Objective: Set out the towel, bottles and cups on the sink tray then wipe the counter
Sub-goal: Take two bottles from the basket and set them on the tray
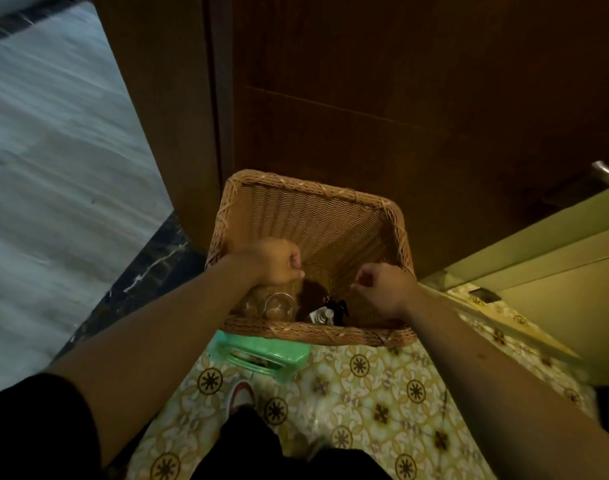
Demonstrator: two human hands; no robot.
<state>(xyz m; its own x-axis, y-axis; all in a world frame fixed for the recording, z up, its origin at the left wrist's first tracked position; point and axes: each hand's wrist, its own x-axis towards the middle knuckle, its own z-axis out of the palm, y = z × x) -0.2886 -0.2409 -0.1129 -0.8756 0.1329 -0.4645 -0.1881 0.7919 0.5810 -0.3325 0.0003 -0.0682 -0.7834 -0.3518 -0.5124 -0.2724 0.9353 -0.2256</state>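
Note:
A woven wicker basket (317,209) stands on a green plastic stool (261,355) in front of me. At its near end lie clear glass cups (279,304) on the left. To their right are a small clear pump bottle (322,315) and a dark bottle (339,310). No towel is in sight. My left hand (275,261) hovers over the basket's left side as a closed fist. My right hand (382,289) is fisted too, over the right side near the rim. Nothing shows inside either fist.
A dark wooden door (400,98) with a metal handle (607,173) rises right behind the basket. Grey stone floor (54,168) with a dark marble border lies to the left. A pale green panel (538,265) is on the right, with patterned yellow flooring (365,393) below.

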